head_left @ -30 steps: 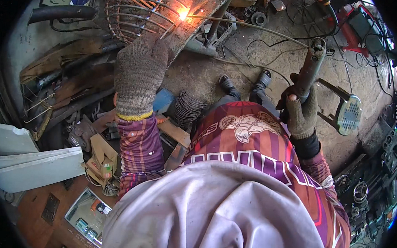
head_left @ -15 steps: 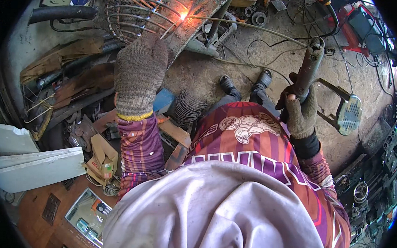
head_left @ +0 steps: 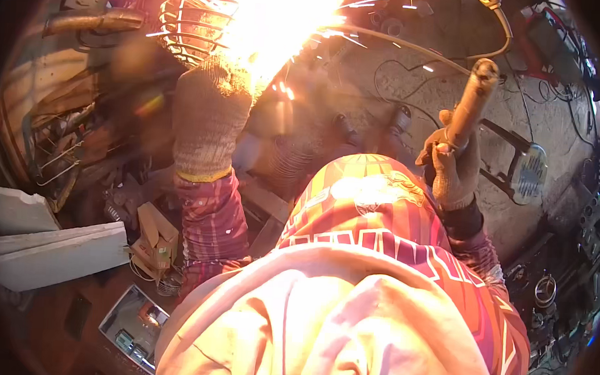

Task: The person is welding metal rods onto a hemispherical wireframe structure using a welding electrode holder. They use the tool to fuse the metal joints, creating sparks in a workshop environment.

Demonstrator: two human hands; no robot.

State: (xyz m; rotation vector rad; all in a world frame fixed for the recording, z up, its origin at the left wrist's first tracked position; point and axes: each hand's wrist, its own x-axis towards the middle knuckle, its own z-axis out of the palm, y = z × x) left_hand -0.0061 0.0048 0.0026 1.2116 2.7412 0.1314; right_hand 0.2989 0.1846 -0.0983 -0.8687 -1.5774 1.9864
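My right hand (head_left: 453, 172), in a knitted glove, is wrapped round a tube-shaped electrode holder (head_left: 472, 105). From its tip a long thin welding rod (head_left: 409, 44) runs left into a white glare, where sparks fly. My left hand (head_left: 212, 115), in a grey glove with a yellow cuff, is closed just below the glare, knuckles up, beside a round cage of bent metal rods (head_left: 186, 29). Half a second ago a thin metal rod stuck out from this glove toward the weld spot; now the glare hides it and the fingertips. Much of the cage's right side is washed out too.
A metal-framed stool or pedal-like piece (head_left: 531, 172) stands right of my right hand. Cables (head_left: 387, 76) lie on the concrete floor ahead. White boards (head_left: 59, 253) and an opened cardboard box (head_left: 156, 238) sit at the left. Metal parts (head_left: 546, 289) crowd the right edge.
The small orange glow at the rod's tip has grown into a large white glare with flying sparks. The electrode holder has shifted slightly right; my left hand has hardly moved.
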